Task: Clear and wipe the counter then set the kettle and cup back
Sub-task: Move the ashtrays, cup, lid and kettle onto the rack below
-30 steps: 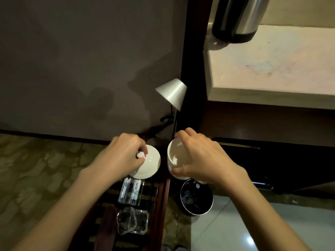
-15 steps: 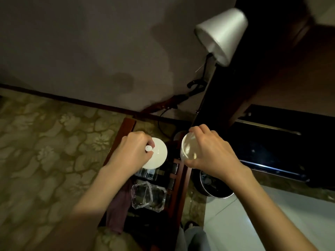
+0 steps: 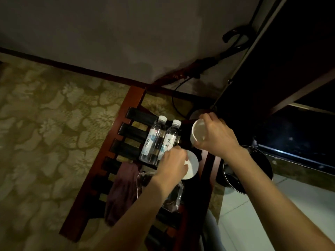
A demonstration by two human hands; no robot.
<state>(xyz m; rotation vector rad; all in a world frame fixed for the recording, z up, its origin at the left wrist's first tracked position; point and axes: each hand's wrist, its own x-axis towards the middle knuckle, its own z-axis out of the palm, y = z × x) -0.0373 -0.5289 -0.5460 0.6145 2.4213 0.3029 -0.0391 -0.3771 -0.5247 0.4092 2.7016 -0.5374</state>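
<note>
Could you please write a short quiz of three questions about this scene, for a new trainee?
1. True or false: the right hand holds the white cup.
2. What does the left hand hold? A) a water bottle B) the white lid C) the purple cloth
3. How many water bottles lie on the slatted wooden rack?

Key: 1 true; 2 B; 3 two, side by side.

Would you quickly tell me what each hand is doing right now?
Left hand: pinches the white lid by its knob.
Right hand: grips the white cup by its rim.
</note>
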